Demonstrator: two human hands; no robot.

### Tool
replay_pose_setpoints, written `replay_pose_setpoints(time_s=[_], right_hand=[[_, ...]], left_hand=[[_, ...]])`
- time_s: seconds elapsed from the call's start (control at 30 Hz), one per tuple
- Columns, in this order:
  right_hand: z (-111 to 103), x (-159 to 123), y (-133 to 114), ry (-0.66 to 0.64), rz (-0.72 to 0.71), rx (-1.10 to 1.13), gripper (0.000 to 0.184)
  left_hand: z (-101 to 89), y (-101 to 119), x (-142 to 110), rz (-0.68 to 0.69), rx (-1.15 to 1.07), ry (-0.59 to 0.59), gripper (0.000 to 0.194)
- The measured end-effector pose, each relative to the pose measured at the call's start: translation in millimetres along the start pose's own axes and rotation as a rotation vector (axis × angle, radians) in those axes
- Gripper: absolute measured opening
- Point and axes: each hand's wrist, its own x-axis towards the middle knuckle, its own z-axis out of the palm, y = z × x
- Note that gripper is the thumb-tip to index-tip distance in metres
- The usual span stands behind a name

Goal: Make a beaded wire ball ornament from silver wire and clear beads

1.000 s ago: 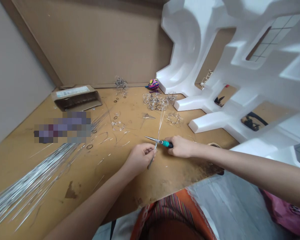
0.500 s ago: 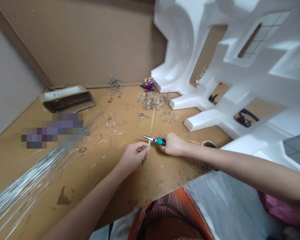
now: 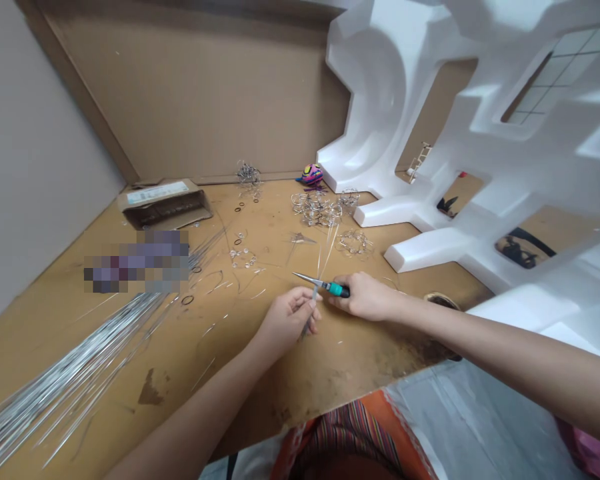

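Workbench (image 3: pixel 260 380): right hand (image 3: pixel 365 297) clenching needle-nose pliers (image 3: pixel 325 286), jaws across wire (image 3: pixel 323 263) pinched in left hand (image 3: pixel 286 319).

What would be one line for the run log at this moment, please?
left hand: pinches silver wire | right hand: teal-handled long-nose pliers at wire | nearby: bent wire loops, straight wire bundle

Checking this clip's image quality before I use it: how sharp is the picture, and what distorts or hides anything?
Head view: the teal-handled needle-nose pliers look fairly sharp; the white moulded foam bows from wide-angle distortion and its bright surfaces lose detail; the silver wire bundle shows glare; a pixelated patch hides part of the tan work table.
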Motion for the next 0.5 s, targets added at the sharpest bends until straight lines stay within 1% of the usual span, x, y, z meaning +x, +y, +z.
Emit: replay_pose_setpoints(time_s=[0.13, 0.3, 0.4, 0.5], right_hand=[[3.0, 0.0, -2.5, 0.002, 0.002, 0.015, 0.024], [2.9, 4.5, -4.0, -0.075, 0.033, 0.092, 0.02], [2.5, 6.6, -5.4, -0.1, 0.049, 0.109, 0.022], [4.1, 5.6, -6.9, -0.111, 0.034, 0.112, 0.019]], left_hand=[[1.2, -3.0, -1.4, 0.04, 0.086, 0.0, 0.022], [0.1, -7.1, 0.4, 0.078, 0.096, 0.017, 0.018], [-1.9, -9.8, 2.0, 0.088, 0.116, 0.033, 0.017], [-2.8, -12.2, 1.6, 0.102, 0.16, 0.029, 0.015]])
